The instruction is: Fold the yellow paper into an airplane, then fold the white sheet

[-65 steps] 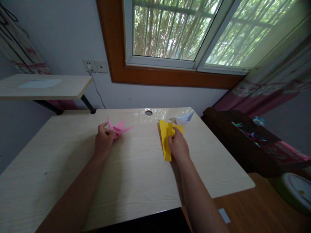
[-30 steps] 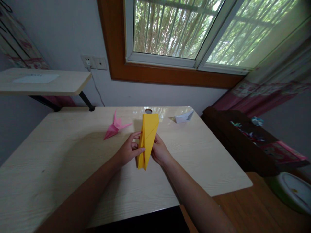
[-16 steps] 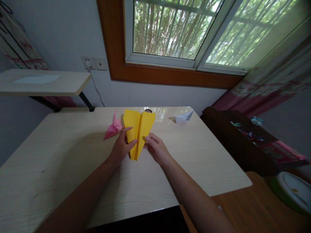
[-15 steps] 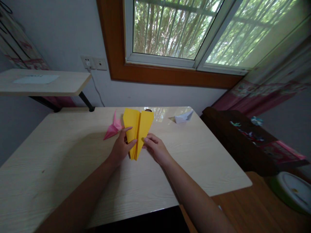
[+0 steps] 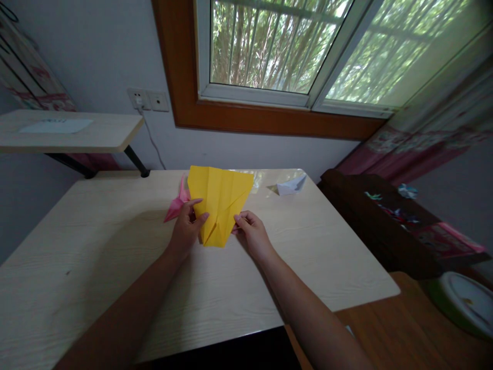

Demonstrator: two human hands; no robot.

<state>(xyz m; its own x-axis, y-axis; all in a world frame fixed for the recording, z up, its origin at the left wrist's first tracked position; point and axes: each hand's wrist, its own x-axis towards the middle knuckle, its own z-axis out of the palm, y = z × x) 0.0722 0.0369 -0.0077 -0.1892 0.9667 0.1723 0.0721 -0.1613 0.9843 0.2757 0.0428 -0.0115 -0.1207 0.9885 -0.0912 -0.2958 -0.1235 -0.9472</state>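
A yellow folded paper, creased down its middle, is spread wide above the pale wooden table. My left hand pinches its left flap and my right hand pinches its right flap, both near the paper's lower point. A pink paper crane lies just behind my left hand, partly hidden by the yellow paper.
A white folded paper boat rests at the table's far right. A cable hole sits behind the yellow paper, hidden. A side shelf stands at left, a dark cabinet at right, and a green-rimmed bowl at the lower right.
My left hand let go of the pink crane and joined the right on the yellow paper. The paper went from a narrow folded plane to being pulled wide open.
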